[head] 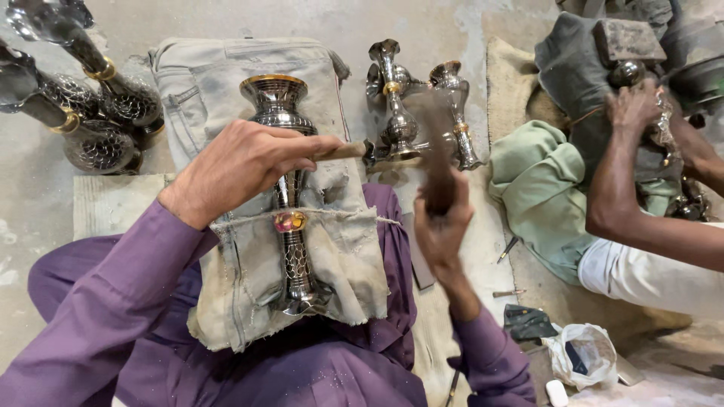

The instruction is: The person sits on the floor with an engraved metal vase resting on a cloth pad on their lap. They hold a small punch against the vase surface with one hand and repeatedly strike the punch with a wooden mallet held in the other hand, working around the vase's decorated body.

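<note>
One tall metal vase [289, 188] with a gold-edged mouth lies lengthwise along the person's lap, mouth pointing away, resting on one worn denim cloth [226, 83] that is spread from the floor up over the purple-clad legs. A second, frayed strip of cloth [347, 264] crosses over the vase's lower stem, where a small pink and gold band shows. The left hand [241, 169] lies across the vase's neck, clenched around one slim wooden-handled tool [343, 151] whose tip points to the right, past the vase. The right hand [441, 226] stands just right of the vase, apart from it, raised and gripping one dark hammer handle [437, 169]; the handle is blurred and its head cannot be made out. Beyond the tool tip, two small silver vases [400, 98] stand upright close together on the floor. At the upper left, two larger patterned vases [105, 98] with gold collars lie tilted against each other. To the right, one co-worker's arm [626, 196] reaches up to a metal piece [664, 120] held against a grey padded block [581, 68], and one green cloth [539, 188] lies below it. One white plastic bag [581, 354] sits on the floor at the lower right, well apart from both hands.
</note>
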